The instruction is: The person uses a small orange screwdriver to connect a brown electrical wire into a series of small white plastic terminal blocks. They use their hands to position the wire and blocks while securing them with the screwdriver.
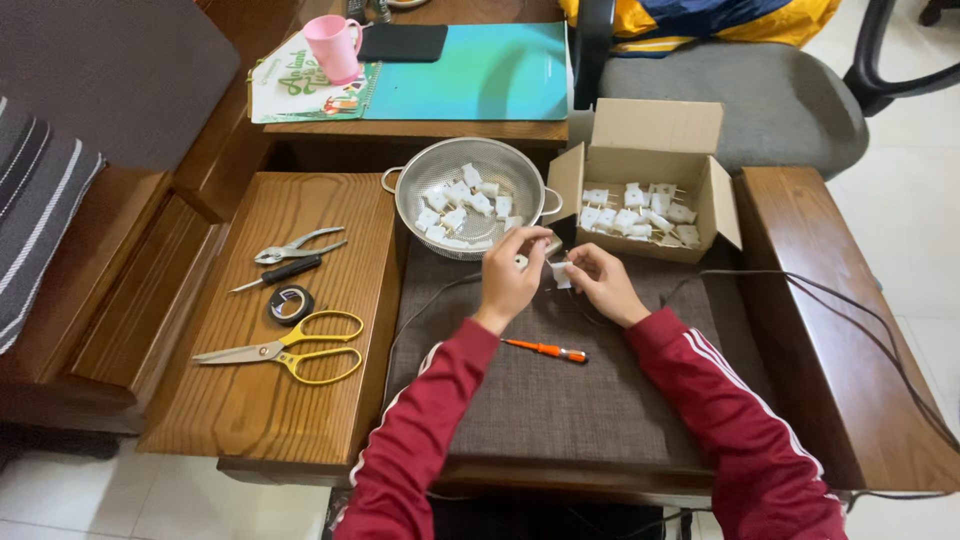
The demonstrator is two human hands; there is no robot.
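My left hand (pixel 510 280) and my right hand (pixel 600 280) meet over a grey cushion (pixel 560 390), both pinching a small white plug part (pixel 558 270) between the fingertips. A thin dark cable (pixel 430 300) runs from the hands leftward across the cushion. Just beyond my hands stands a metal colander (pixel 425 170) holding several white plug parts. To its right is an open cardboard box (pixel 650 130) with several more white plugs with metal prongs. An orange-handled screwdriver (pixel 545 349) lies on the cushion near my forearms.
On the wooden surface at left lie yellow scissors (pixel 290 350), a black tape roll (pixel 291 303), pliers (pixel 295 246) and a black screwdriver (pixel 280 272). A pink mug (pixel 333 45), teal pad (pixel 480 70) and dark phone (pixel 403 42) sit behind. Dark cables (pixel 850 310) cross the right armrest.
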